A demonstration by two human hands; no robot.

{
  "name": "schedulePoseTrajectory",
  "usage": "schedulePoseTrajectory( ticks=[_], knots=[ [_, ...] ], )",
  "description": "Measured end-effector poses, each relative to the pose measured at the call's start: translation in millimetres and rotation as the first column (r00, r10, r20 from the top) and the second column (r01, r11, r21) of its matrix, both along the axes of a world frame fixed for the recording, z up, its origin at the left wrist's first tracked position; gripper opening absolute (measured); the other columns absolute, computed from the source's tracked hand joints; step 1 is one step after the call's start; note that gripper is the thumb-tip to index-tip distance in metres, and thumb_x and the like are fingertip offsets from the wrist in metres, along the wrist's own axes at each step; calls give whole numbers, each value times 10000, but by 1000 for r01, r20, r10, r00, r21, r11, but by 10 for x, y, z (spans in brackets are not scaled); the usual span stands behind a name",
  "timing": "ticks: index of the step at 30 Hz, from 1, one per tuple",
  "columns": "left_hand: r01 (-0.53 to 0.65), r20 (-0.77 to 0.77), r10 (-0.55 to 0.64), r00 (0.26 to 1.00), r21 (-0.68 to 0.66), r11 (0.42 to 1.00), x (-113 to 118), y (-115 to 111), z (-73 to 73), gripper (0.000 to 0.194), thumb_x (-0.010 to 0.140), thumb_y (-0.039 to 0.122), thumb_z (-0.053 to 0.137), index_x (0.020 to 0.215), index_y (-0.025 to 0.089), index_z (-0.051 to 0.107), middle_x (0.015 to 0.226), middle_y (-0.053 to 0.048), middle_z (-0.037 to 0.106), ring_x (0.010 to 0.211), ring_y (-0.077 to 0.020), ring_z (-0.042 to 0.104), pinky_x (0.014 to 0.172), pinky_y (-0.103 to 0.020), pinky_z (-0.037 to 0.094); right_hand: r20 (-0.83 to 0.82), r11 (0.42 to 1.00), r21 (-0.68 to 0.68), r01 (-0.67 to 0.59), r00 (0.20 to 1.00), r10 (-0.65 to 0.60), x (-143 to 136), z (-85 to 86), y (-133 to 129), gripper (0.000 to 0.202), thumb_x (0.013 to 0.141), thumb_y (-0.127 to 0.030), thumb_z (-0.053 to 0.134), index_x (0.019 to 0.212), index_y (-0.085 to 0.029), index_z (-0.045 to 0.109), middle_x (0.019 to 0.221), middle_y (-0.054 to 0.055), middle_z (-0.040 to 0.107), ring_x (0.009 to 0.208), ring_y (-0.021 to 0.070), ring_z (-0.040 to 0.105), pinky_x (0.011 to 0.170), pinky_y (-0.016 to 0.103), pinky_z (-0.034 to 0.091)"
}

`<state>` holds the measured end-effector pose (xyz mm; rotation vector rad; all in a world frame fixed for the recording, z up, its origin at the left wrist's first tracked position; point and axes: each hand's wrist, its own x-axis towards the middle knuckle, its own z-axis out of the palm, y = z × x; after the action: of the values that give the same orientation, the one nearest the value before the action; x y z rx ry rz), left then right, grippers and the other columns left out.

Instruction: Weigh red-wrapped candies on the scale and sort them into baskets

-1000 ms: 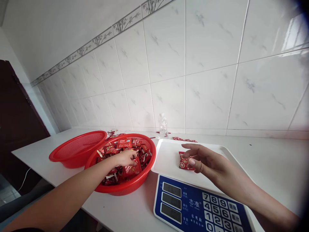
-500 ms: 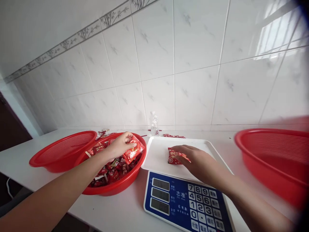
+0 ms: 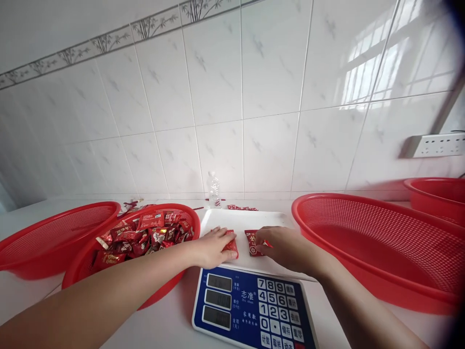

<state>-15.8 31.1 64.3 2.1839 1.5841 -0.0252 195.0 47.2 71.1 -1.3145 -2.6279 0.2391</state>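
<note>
My left hand [image 3: 213, 248] lies over a red snack packet [image 3: 233, 248] on the left of the white scale tray [image 3: 254, 219], fingers bent around it. Beside it, my right hand [image 3: 279, 245] has its fingers closed on a dark red snack packet [image 3: 251, 243] with pale lettering. Part of each packet is hidden beneath the fingers. Blue keys and display panel of the scale [image 3: 247, 305] face me in front of the tray. To the left, a red basket [image 3: 198, 224] holds a heap of red wrapped snacks [image 3: 159, 235], partly behind my left forearm.
Another red basket [image 3: 116, 207] stands at the far left. On the right is a large red basket [image 3: 301, 209], with a further one [image 3: 417, 186] behind it. A clear plastic bottle [image 3: 214, 190] and a flat red patterned wrapper [image 3: 241, 207] sit by the wall. A power strip [image 3: 436, 145] is mounted right.
My left hand has carried the red packet from the basket onto the scale tray. My right hand stays at the dark red packet. The view has turned right, showing more of the right basket.
</note>
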Motion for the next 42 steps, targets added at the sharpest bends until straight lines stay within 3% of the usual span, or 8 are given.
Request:
schedulePoseTrajectory(
  ticks=[8, 16, 19, 26, 30, 34, 38, 42],
  knots=[
    [80, 135, -84, 987, 41, 996, 206, 248, -87, 833, 815, 626, 452, 1467, 174, 199, 1508, -160, 257, 1369, -335, 250, 1092, -477, 239, 6, 1000, 1, 24, 1000, -24, 126, 46, 50, 243, 835, -99, 399, 857, -184, 625, 908, 79, 698, 765, 198, 626, 580, 268, 411],
    [203, 72, -207, 976, 67, 977, 249, 225, -88, 719, 810, 635, 464, 1435, 328, 287, 1543, -59, 197, 1414, -334, 68, 1108, -536, 116, 38, 998, -35, 44, 998, -42, 187, 0, 124, 328, 810, -85, 414, 981, -205, 667, 946, 83, 708, 804, 206, 641, 606, 275, 440],
    [201, 104, -203, 974, 28, 979, 190, 221, -56, 755, 819, 646, 439, 1453, 280, 255, 1552, -64, 164, 1422, -307, 20, 1126, -501, 95, 4, 998, -56, 35, 999, -34, 199, -19, 151, 345, 779, -60, 418, 924, -221, 687, 931, 63, 711, 767, 185, 642, 580, 253, 440],
    [-154, 252, 95, 963, 225, 962, -429, 305, 240, 441, 923, 449, 327, 1263, 212, 479, 1395, -81, 469, 1274, -233, 409, 1037, -354, 316, -86, 1000, -9, 14, 996, -15, 239, -43, 214, 294, 806, -145, 454, 942, -237, 697, 932, 66, 719, 839, 215, 654, 710, 295, 488],
    [-317, 111, 303, 946, 142, 938, -1009, 191, 347, 450, 886, 510, 297, 1006, 170, 566, 1034, -118, 656, 932, -253, 613, 759, -333, 466, -105, 1000, 20, 23, 994, -21, 260, -92, 265, 314, 818, -180, 442, 1022, -238, 675, 993, 80, 712, 896, 248, 655, 739, 346, 503],
    [-355, -117, 351, 929, -14, 935, -1370, -73, 245, 342, 637, 504, 644, 785, 198, 601, 729, -42, 662, 702, -246, 623, 619, -303, 449, -98, 1000, 13, 17, 995, -16, 246, -105, 268, 331, 820, -199, 451, 1075, -236, 658, 1061, 89, 701, 947, 270, 652, 746, 371, 517],
    [-369, -217, 350, 911, -55, 928, -1405, -287, 57, 637, 565, 467, 699, 1129, 208, 555, 1068, -105, 666, 962, -312, 607, 800, -356, 447, -58, 1000, -2, 18, 998, -18, 208, -92, 231, 373, 830, -198, 448, 1158, -225, 623, 1111, 91, 688, 1006, 281, 638, 776, 388, 520],
    [-359, -269, 332, 904, -57, 932, -1295, -385, -103, 760, 572, 355, 680, 1287, 192, 480, 1373, -180, 460, 1212, -393, 442, 944, -450, 379, -56, 1000, -7, 26, 998, -26, 179, -77, 184, 404, 835, -203, 448, 1212, -196, 595, 1175, 105, 659, 1056, 278, 619, 837, 397, 507]
  ],
)
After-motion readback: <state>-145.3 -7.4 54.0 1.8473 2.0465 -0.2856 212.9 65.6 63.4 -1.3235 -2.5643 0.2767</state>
